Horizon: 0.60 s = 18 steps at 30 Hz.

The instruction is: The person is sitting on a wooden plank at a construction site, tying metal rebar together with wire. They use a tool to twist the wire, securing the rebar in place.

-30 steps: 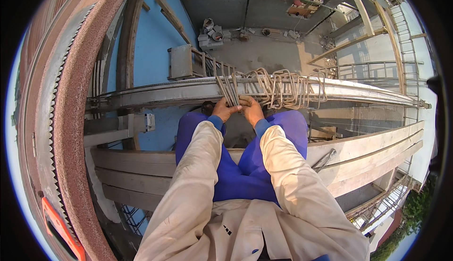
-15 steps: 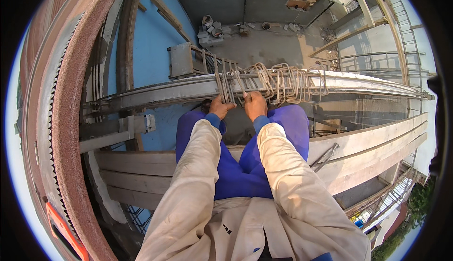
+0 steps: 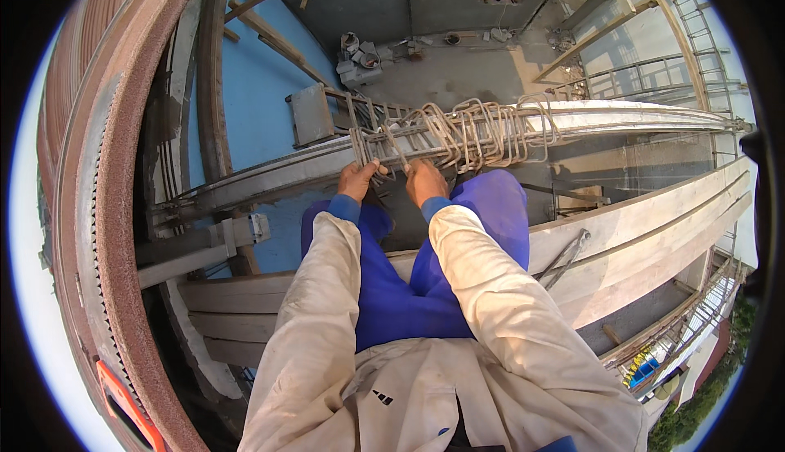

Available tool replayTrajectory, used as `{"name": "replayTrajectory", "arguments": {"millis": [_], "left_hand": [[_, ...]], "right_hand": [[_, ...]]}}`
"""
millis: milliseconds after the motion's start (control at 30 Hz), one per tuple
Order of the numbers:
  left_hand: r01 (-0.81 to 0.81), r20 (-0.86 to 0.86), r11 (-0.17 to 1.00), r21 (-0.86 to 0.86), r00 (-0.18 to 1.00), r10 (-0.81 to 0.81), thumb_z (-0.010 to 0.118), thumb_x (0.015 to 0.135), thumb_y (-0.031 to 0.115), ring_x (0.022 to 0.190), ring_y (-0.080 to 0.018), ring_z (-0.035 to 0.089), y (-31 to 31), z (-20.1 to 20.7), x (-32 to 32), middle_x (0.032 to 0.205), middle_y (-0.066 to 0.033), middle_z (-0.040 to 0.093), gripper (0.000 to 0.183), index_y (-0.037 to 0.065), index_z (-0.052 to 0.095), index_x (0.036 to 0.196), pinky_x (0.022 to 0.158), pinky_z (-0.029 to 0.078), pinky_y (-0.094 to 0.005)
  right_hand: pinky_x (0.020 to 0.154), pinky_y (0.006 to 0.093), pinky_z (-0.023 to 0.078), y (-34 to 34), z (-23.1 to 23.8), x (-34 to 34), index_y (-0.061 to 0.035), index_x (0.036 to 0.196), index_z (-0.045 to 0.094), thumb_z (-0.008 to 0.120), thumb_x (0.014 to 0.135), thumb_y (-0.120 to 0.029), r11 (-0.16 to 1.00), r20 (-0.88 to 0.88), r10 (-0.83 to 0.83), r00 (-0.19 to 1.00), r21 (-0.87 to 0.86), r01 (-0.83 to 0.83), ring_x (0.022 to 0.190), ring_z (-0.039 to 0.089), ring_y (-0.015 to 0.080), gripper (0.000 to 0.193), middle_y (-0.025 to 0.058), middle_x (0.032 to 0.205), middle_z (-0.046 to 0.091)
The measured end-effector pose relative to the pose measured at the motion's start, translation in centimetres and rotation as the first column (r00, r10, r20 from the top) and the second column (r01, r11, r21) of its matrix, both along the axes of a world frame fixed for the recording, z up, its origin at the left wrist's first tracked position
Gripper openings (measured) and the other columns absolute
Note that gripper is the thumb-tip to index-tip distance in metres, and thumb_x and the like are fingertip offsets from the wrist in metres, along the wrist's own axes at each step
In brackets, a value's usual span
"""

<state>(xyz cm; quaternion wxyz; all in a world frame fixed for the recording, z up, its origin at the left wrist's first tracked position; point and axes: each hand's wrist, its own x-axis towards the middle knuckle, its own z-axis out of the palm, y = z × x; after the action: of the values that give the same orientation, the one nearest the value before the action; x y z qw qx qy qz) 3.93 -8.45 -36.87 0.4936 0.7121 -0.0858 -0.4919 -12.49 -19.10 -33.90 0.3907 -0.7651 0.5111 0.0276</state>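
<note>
Several bent steel stirrups (image 3: 478,135) hang bunched around the long rebar bars and pale beam (image 3: 630,114) across my front. My left hand (image 3: 359,181) is closed on a stirrup (image 3: 357,143) at the left end of the bunch, thumb toward the right. Just right of it, my right hand (image 3: 425,181) is closed with its fingertips on another stirrup (image 3: 394,143), which leans. The lower parts of these stirrups are partly hidden by my fingers. A pair of pincers (image 3: 566,257) lies on the wooden planks to my right.
I sit on wooden planks (image 3: 646,231) high above a concrete floor (image 3: 458,72). A handsaw with an orange handle (image 3: 129,407) rests along the reddish edge at left. Timber props (image 3: 278,43) stand by the blue wall (image 3: 266,96). Rubble and buckets (image 3: 360,60) lie below.
The view has tilted and shifted a little. My hands have come slightly farther apart, and the left stirrups have moved a little left along the bars with my left hand.
</note>
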Motion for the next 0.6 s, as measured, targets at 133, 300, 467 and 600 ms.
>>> {"name": "replayTrajectory", "arguments": {"millis": [133, 300, 467, 600], "left_hand": [[0.041, 0.2, 0.993, 0.113, 0.978, -0.064, 0.074, 0.097, 0.032, 0.074, -0.0164, 0.064, -0.9, -0.5, -0.7, 0.082, -0.004, 0.074, 0.03, 0.005, 0.078, 0.085, 0.071, 0.051, -0.0337], [0.022, 0.308, 0.951, 0.307, 0.944, -0.121, 0.073, 0.097, 0.033, 0.069, -0.0185, 0.064, -0.8, -1.2, 0.0, 0.081, -0.0064, 0.074, 0.031, 0.005, 0.075, 0.083, 0.068, 0.051, -0.0345], [-0.037, 0.328, 0.941, 0.336, 0.941, -0.08, 0.071, 0.093, 0.04, 0.07, -0.0242, 0.064, -1.6, -2.6, 0.5, 0.075, -0.0092, 0.072, 0.037, 0.006, 0.079, 0.079, 0.075, 0.051, -0.0403], [-0.034, 0.437, 0.892, 0.451, 0.88, -0.187, 0.068, 0.092, 0.045, 0.077, -0.0315, 0.069, -2.5, -2.5, -0.5, 0.078, -0.0166, 0.074, 0.043, 0.008, 0.079, 0.074, 0.083, 0.054, -0.0436]], "right_hand": [[0.101, 0.0523, 0.053, 0.5, 0.1, 1.2, -0.0055, 0.12, 0.071, 0.056, 0.108, -0.025, 0.99, -0.038, -0.066, 0.997, 0.119, 0.07, 0.121, 0.065, 0.0412, 0.028, 0.0204, 0.124, 0.068], [0.102, 0.0518, 0.052, -0.3, 1.6, 1.6, -0.0065, 0.12, 0.071, 0.059, 0.106, -0.026, 0.947, 0.097, -0.253, 0.963, 0.229, 0.226, 0.124, 0.062, 0.0418, 0.027, 0.0189, 0.13, 0.067], [0.099, 0.0519, 0.052, -3.7, 3.0, -1.8, -0.0082, 0.119, 0.073, 0.061, 0.102, -0.026, 0.96, 0.449, -0.277, 0.849, 0.162, 0.228, 0.118, 0.065, 0.0435, 0.028, 0.0199, 0.124, 0.072], [0.095, 0.0509, 0.054, -5.0, 3.0, -4.1, -0.008, 0.112, 0.076, 0.062, 0.1, -0.029, 0.931, 0.363, -0.327, 0.873, 0.285, 0.23, 0.107, 0.069, 0.0447, 0.028, 0.022, 0.111, 0.075]]}}
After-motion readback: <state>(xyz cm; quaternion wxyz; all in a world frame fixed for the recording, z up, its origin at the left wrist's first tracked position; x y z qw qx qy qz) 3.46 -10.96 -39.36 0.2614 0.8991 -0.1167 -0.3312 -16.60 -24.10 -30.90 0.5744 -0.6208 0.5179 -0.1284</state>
